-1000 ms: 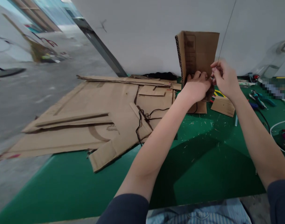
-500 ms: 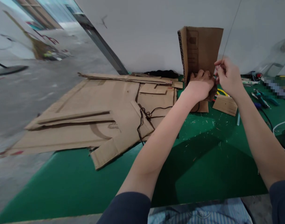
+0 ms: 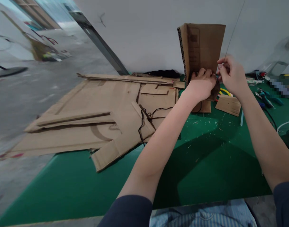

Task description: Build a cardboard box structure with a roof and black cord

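Observation:
A folded brown cardboard piece (image 3: 204, 41) with printed marks stands upright near the wall. My left hand (image 3: 202, 85) is closed on its lower part, the fingers bent over the board; the thumb is hidden. At the board's right edge, my right hand (image 3: 231, 74) is pinched, thumb against fingers. Whatever it holds is too small to make out. A thin line runs up the wall above this hand; whether it is a thread I cannot tell. Beneath my left hand lies a flat cardboard piece (image 3: 203, 107), and a smaller cardboard scrap (image 3: 228, 105) lies below my right hand.
Large cardboard sheets and strips (image 3: 71, 101) cover the left of the green table (image 3: 206, 176), with a black cord (image 3: 142, 124) across them. Pliers (image 3: 265, 97), a yellow-handled tool (image 3: 226, 91) and a white cable (image 3: 286, 123) lie right. The wall (image 3: 144, 37) stands behind.
The upright cardboard has shifted slightly up and left along with my left hand. My right hand stays pinched at nearly the same spot. The view has moved a little.

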Demonstrator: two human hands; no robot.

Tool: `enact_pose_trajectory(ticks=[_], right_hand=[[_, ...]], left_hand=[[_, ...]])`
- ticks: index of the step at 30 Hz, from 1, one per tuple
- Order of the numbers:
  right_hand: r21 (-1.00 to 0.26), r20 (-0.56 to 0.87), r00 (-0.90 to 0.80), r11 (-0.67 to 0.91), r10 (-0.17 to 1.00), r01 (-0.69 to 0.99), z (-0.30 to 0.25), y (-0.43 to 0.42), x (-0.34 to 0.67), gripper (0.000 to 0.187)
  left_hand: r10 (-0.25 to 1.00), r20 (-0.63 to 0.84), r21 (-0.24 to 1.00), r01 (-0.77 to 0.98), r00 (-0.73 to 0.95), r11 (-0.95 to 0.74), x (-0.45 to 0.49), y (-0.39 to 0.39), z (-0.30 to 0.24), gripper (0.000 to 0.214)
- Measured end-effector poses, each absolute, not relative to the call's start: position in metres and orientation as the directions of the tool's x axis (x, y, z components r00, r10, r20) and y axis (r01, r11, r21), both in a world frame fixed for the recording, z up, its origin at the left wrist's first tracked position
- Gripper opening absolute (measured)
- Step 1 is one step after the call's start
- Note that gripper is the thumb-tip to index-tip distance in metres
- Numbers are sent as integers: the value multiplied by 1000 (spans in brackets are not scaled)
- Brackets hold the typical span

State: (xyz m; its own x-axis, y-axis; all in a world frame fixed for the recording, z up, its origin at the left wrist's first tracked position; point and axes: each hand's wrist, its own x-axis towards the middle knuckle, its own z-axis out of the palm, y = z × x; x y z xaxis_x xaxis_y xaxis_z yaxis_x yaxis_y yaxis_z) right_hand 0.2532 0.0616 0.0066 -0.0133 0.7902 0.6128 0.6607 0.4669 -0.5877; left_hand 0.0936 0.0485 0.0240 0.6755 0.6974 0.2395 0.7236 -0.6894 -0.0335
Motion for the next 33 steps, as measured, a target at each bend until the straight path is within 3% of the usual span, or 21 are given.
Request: enact_pose_trajectory(ticks=[7, 16, 21, 27, 33], right_hand=[[-592, 609, -28, 478, 793, 649, 7, 61, 252, 14], [-435, 598, -172, 497, 783, 751, 2, 69, 259, 33], [-526, 510, -163, 456, 845, 718, 3, 69, 267, 36], [-626, 351, -285, 450, 892, 637, 9, 59, 270, 34], [-714, 227, -361, 407, 904, 570, 13, 51, 277, 59]], left_hand=[[701, 270, -37, 735, 660, -678, 94, 47, 24, 50], [706, 365, -44, 769, 606, -638, 95, 49, 20, 52], [699, 447, 26, 773, 558, -634, 97, 54, 15, 49], [701, 516, 154, 751, 493, -642, 102, 65, 4, 50], [710, 506, 163, 754, 490, -636, 103, 65, 5, 46]])
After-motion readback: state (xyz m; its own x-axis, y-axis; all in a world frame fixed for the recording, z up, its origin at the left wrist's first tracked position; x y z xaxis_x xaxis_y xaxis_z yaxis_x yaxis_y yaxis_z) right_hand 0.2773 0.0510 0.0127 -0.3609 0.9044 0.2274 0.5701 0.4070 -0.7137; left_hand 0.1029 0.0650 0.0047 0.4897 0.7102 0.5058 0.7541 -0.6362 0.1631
